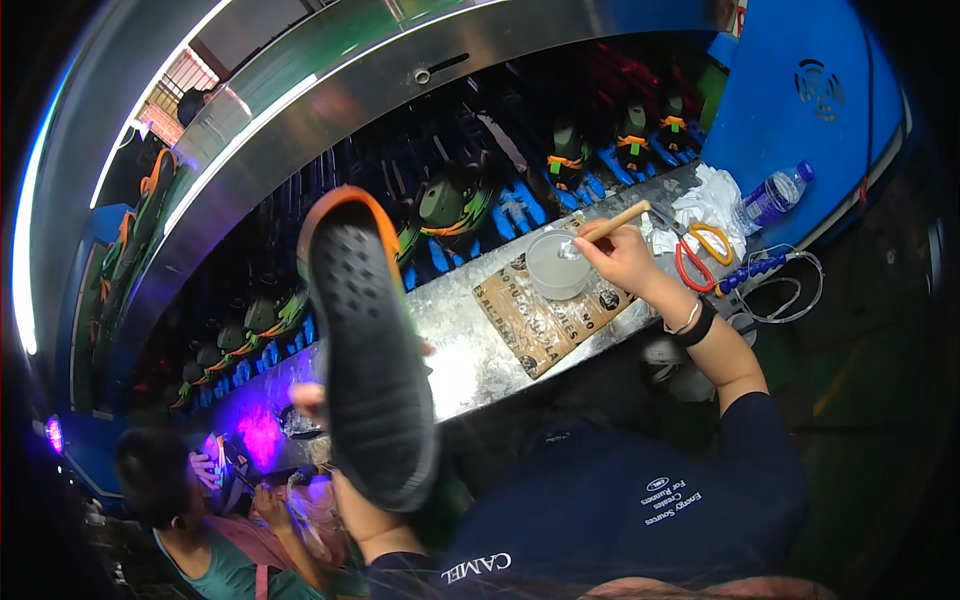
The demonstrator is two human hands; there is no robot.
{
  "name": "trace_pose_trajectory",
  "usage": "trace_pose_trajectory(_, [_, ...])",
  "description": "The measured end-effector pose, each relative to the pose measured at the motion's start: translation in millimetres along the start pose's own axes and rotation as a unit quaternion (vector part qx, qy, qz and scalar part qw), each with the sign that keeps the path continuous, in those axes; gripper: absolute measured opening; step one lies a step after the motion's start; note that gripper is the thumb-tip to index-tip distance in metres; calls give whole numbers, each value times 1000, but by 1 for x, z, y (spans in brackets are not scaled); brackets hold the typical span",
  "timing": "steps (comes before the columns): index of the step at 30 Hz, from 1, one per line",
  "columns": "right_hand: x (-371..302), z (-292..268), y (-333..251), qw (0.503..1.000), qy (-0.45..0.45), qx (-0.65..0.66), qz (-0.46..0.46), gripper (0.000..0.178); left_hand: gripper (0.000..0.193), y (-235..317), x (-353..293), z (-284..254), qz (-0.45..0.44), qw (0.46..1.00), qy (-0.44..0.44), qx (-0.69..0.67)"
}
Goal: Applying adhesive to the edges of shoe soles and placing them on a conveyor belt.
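My left hand (312,401) is wrapped round a shoe part with a black sole (368,370), its rim orange and green at the toe. Raised in front of the bench, it hides most of that hand. The fingers of my right hand (622,262) grip a brush with a pale wooden handle (625,219). Its head end is over or inside a translucent plastic cup (556,283); I cannot tell whether it touches the contents. Under the cup lies a flat piece of printed brown cardboard (530,338) on the metal ledge (455,385).
Right of my hand lie scissors with red and orange handles (683,268), crumpled white tissue (712,208), a bottle (772,200) and a blue jointed hose (748,272). Behind the ledge, several shoes (452,205) stand on blue holders. A co-worker (200,510) handles a shoe at lower left.
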State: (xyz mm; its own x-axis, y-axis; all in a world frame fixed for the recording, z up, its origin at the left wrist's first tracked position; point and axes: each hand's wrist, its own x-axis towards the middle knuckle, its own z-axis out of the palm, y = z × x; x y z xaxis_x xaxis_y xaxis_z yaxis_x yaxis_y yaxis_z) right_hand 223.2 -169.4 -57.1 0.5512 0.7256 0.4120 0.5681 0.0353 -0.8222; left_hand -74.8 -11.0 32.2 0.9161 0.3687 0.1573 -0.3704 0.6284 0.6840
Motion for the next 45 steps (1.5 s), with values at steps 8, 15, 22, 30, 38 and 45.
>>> trace_pose_trajectory(8, [1, 9, 11, 999, -10, -31, -3, 16, 87, -75, -26, -38, -43, 982, 70, -169])
trace_pose_trajectory(15, [-7, 1, -12, 998, -60, 21, 17, 15, 69, -67, -12, -43, -94, 976, 135, -144])
trace_pose_trajectory(22, [-9, -2, -19, 993, -98, 35, 63, 14, 46, -63, -4, -39, -117, 973, 135, -144])
trace_pose_trajectory(30, [-5, 7, -36, 989, -27, 143, 11, 10, 44, -62, -9, -8, -140, 915, 155, -345])
trace_pose_trajectory(38, [-12, 25, -64, 988, -103, 93, -66, 9, 44, -74, -10, -1, -185, 948, 129, -225])
trace_pose_trajectory(45, [-2, 37, -69, 978, -72, 89, -176, 9, 43, -71, -13, 6, -197, 957, 126, -174])
